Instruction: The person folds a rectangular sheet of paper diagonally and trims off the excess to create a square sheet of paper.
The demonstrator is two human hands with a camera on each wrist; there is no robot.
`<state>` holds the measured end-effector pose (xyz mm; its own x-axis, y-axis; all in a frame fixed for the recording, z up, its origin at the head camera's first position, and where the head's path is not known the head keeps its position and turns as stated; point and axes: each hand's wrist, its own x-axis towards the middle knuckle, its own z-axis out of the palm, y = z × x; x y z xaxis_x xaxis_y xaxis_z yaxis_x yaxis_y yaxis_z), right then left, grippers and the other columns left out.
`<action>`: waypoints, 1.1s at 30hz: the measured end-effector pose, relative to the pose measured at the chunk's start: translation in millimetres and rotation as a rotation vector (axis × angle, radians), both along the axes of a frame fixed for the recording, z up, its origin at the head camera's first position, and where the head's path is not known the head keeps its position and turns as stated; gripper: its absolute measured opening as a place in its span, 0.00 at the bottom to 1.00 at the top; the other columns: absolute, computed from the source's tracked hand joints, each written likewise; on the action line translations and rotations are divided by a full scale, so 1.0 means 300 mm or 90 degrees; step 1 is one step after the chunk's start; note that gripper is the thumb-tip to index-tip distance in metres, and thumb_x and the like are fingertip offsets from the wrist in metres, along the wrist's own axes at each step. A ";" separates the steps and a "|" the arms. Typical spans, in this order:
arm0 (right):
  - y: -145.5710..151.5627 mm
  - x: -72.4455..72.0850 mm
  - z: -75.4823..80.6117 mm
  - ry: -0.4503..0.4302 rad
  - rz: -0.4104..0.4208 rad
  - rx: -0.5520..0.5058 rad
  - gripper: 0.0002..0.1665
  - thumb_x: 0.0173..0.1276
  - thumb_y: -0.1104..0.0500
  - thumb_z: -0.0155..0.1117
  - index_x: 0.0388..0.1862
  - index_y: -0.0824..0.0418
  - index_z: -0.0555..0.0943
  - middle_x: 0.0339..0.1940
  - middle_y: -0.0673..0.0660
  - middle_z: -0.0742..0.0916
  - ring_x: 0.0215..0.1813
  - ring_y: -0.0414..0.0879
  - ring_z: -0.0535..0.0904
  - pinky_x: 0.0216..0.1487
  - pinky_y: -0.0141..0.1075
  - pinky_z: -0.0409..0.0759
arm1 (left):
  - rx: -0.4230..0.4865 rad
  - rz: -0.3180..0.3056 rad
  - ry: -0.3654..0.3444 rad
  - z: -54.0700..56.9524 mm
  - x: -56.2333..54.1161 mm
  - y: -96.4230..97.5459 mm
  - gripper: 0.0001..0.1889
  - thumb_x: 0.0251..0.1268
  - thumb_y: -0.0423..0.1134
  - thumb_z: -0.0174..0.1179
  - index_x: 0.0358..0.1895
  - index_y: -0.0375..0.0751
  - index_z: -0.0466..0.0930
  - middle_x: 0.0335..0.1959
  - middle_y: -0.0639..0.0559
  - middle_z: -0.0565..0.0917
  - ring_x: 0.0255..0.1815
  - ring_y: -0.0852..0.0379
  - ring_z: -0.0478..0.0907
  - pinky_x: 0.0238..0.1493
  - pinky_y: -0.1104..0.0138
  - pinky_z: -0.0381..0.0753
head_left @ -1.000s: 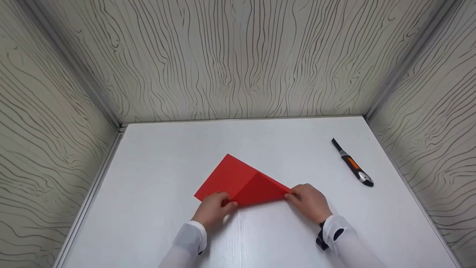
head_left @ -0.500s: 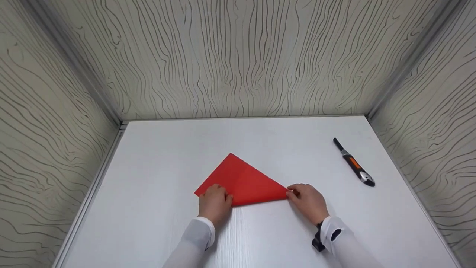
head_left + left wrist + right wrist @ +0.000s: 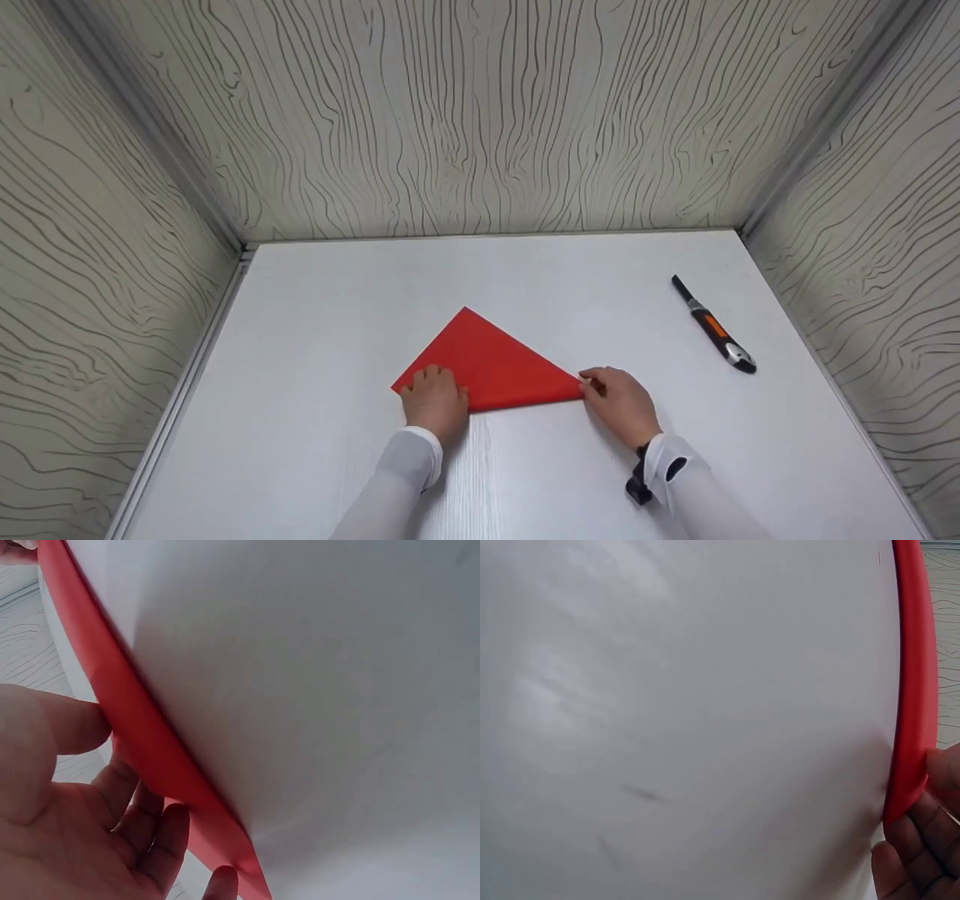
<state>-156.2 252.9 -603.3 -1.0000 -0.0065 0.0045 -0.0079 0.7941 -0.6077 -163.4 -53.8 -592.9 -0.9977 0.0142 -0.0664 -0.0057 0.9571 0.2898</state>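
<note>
A red sheet of paper [image 3: 491, 367], folded over into a triangle, lies on the white table with its folded edge toward me. My left hand [image 3: 435, 405] rests on the paper's left part, fingertips pressing down and thumb touching near the folded edge. In the left wrist view, the fingers of the left hand [image 3: 97, 817] are bent against the red paper [image 3: 142, 720]. My right hand [image 3: 621, 403] pinches the right corner between thumb and fingers. The right wrist view shows the right hand [image 3: 930, 840] at the end of the rounded fold of the paper [image 3: 916, 675].
A black and orange utility knife [image 3: 714, 325] lies on the white table [image 3: 337, 300] at the right, beyond my right hand. Wood-grain patterned panels [image 3: 480, 120] stand at the back and both sides. A dark band [image 3: 639, 484] sits at my right wrist.
The raised flap of the paper has come down flat over the rest, making a triangle. My left hand has turned and now lies over the paper's left part; the right hand still pinches the corner.
</note>
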 end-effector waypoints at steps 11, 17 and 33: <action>-0.002 -0.015 0.007 -0.026 -0.017 -0.026 0.13 0.72 0.58 0.65 0.53 0.56 0.87 0.44 0.51 0.87 0.45 0.49 0.80 0.54 0.49 0.80 | -0.046 0.006 -0.001 -0.001 -0.019 0.021 0.27 0.57 0.52 0.75 0.53 0.39 0.81 0.49 0.40 0.79 0.51 0.41 0.75 0.52 0.42 0.78; 0.001 -0.005 0.006 -0.034 -0.030 -0.018 0.13 0.73 0.57 0.65 0.53 0.55 0.87 0.44 0.51 0.87 0.44 0.49 0.79 0.52 0.48 0.82 | -0.068 0.009 -0.012 0.002 -0.027 0.028 0.26 0.57 0.53 0.74 0.52 0.38 0.81 0.48 0.39 0.79 0.50 0.41 0.75 0.50 0.42 0.78; 0.008 -0.001 -0.008 -0.008 -0.034 -0.040 0.12 0.72 0.58 0.66 0.51 0.56 0.88 0.42 0.51 0.87 0.44 0.49 0.79 0.52 0.47 0.80 | -0.059 0.021 -0.015 -0.005 -0.044 0.033 0.20 0.59 0.47 0.72 0.46 0.36 0.81 0.43 0.40 0.78 0.47 0.41 0.74 0.47 0.41 0.77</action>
